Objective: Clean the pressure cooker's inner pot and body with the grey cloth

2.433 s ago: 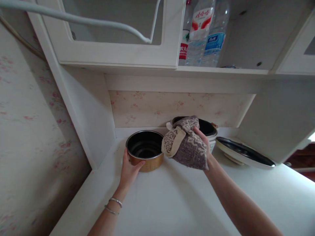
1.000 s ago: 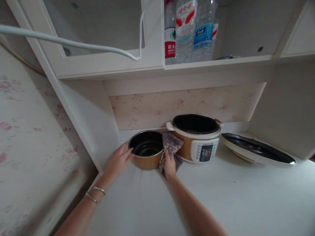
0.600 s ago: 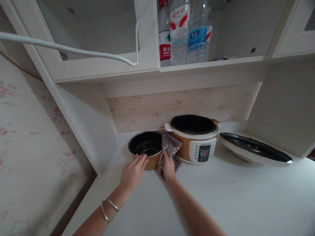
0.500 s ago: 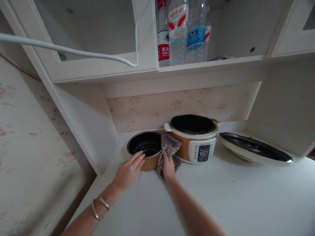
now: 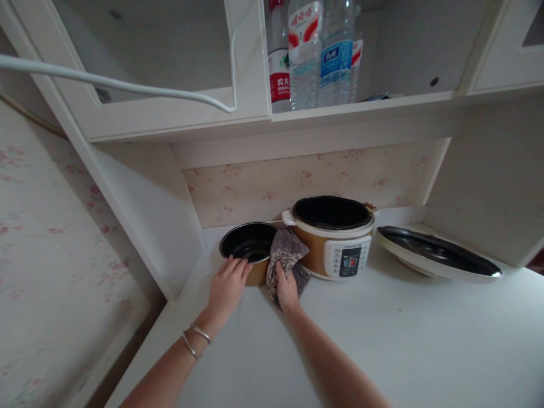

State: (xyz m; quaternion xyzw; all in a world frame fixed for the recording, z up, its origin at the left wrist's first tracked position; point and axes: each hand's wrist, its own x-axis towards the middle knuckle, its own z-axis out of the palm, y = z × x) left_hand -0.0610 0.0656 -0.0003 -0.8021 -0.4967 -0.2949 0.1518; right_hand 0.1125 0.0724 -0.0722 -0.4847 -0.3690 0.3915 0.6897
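A round pot [image 5: 250,242], black inside and gold outside, stands on the white counter, left of the cooker. My left hand [image 5: 227,286] is at its front-left rim, fingers bent over the edge. My right hand [image 5: 287,289] is closed on a patterned grey-brown cloth [image 5: 288,252], which lies against the pot's right side and hides part of it. The cloth's upper corner hangs in front of the gold and white electric cooker [image 5: 317,252], whose top is uncovered and shows a black inside.
To the right, a large lid [image 5: 437,255] lies with its dark inside up on the counter [image 5: 425,340]. Several plastic bottles [image 5: 304,56] stand in the cabinet overhead. A white cable [image 5: 127,85] crosses the upper left, and a side panel [image 5: 144,215] borders the counter.
My left hand has come up to the pot's rim and its fingers now bend over it. My right hand and the cloth have shifted slightly left, closer over the pot's right side.
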